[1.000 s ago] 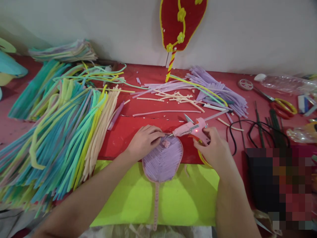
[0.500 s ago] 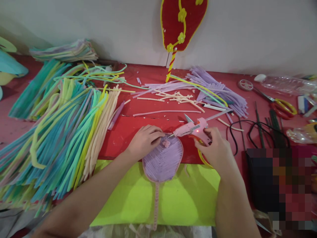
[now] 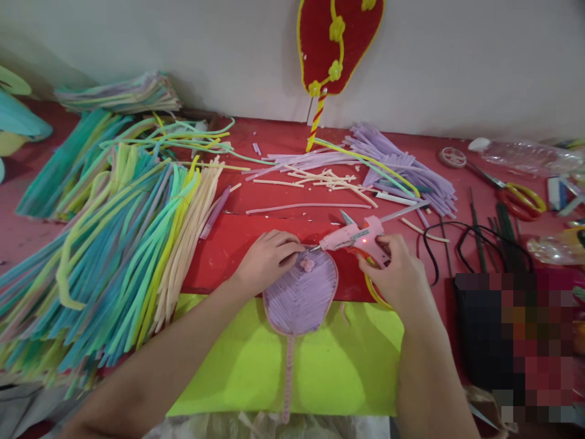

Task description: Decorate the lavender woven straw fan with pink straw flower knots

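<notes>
Our right hand's (image 3: 395, 268) fingers wrap snugly around a pink plastic glue gun (image 3: 354, 238).
Our left hand's (image 3: 267, 262) fingers touch the top-left edge of a fuzzy purple fan (image 3: 299, 305); we can't tell if they pinch it. The gun's tip sits near a tiny pink flower (image 3: 307, 264). The fan lies partly over a flat, bright green sheet (image 3: 228, 360) on our red tabletop (image 3: 265, 196).

The light is soft and rather dull, greyish on the wall (image 3: 434, 67) beyond the fingers. Nearer than the right fingers (image 3: 393, 244), mild shadows lie upon the yellow-green sheet (image 3: 342, 366). Beside them, a red lamp (image 3: 364, 241) glows. Far left, strips (image 3: 36, 292) look stretched, blurry; lower right, mosaic squares (image 3: 539, 341) cover one area.
</notes>
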Available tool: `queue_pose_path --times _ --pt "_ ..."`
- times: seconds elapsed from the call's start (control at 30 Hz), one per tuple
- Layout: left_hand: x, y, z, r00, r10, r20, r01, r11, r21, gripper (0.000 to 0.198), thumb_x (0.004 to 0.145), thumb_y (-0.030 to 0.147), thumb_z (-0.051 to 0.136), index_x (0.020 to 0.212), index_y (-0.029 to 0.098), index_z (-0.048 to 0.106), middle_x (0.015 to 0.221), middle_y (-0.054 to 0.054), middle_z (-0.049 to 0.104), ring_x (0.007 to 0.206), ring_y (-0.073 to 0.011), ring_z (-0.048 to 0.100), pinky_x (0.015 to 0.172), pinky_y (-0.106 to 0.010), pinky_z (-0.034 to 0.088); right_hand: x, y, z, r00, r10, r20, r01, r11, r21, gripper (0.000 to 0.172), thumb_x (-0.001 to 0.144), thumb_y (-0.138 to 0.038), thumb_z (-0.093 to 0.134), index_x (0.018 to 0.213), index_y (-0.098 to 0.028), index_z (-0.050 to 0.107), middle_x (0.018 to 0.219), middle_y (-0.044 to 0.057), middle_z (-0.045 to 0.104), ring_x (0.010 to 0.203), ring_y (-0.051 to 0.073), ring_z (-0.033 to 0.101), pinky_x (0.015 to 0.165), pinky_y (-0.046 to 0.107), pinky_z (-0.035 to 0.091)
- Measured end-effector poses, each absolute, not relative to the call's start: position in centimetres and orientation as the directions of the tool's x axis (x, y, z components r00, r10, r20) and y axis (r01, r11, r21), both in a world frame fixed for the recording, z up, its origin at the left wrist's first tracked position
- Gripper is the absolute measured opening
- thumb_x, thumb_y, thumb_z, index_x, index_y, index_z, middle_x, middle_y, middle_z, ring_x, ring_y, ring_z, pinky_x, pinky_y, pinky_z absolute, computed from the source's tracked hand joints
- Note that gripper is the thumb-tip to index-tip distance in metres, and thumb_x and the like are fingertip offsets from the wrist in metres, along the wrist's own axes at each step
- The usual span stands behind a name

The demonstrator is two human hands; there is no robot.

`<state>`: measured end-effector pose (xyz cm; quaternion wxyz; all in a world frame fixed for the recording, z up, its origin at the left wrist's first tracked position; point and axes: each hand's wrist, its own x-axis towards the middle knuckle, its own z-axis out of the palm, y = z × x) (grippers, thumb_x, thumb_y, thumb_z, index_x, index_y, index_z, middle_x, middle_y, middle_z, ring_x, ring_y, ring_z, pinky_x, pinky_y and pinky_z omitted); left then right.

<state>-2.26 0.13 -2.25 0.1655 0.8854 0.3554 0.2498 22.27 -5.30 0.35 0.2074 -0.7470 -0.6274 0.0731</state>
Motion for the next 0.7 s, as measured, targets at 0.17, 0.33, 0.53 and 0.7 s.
queue_pose_path --times 0.17,0.33,0.53,0.7 --pt "-2.2 0.1 -2.4 0.625 0.71 0.324 0.538 -0.693 0.48 0.017 0.086 0.021 0.049 0.095 0.02 0.064 0.099 -0.004 0.065 0.091 -0.0163 0.056 0.081 -0.033 0.045 22.1 -5.4 0.6 0.208 0.964 0.168 0.906 -0.125 -0.405 0.042 0.073 -0.056 0.055 0.096 -0.022 0.049 0.091 0.009 0.062 0.076 0.023 0.059 0.059 0.031 0.042" --pt "-2.2 0.1 -2.4 0.623 0.707 0.336 0.525 -0.695 0.491 0.017 0.086 0.02 0.049 0.095 0.02 0.064 0.099 -0.004 0.065 0.091 -0.0163 0.056 0.081 -0.033 0.045 23.5 -4.9 0.3 0.33 0.933 0.145 0.848 -0.226 -0.479 0.054 0.062 -0.06 0.062 0.096 -0.02 0.05 0.087 0.007 0.06 0.073 0.022 0.058 0.062 0.032 0.043" --pt "-2.2 0.1 -2.3 0.613 0.721 0.323 0.531 -0.679 0.507 0.015 0.085 0.02 0.052 0.095 0.02 0.063 0.1 -0.003 0.065 0.091 -0.0161 0.056 0.082 -0.033 0.044 26.5 -4.0 -0.7 0.615 0.785 0.079 0.701 -0.498 -0.51 0.058 0.06 -0.056 0.063 0.1 -0.015 0.054 0.098 0.014 0.058 0.082 0.028 0.057 0.073 0.043 0.045" --pt "-2.2 0.1 -2.2 0.595 0.747 0.296 0.542 -0.645 0.539 0.014 0.083 0.018 0.053 0.093 0.019 0.064 0.098 -0.002 0.065 0.09 -0.0163 0.056 0.08 -0.033 0.044 27.6 -3.7 -1.6 0.671 0.74 0.049 0.667 -0.573 -0.477 0.062 0.062 -0.053 0.062 0.108 -0.012 0.054 0.103 0.016 0.057 0.095 0.033 0.054 0.085 0.049 0.041"
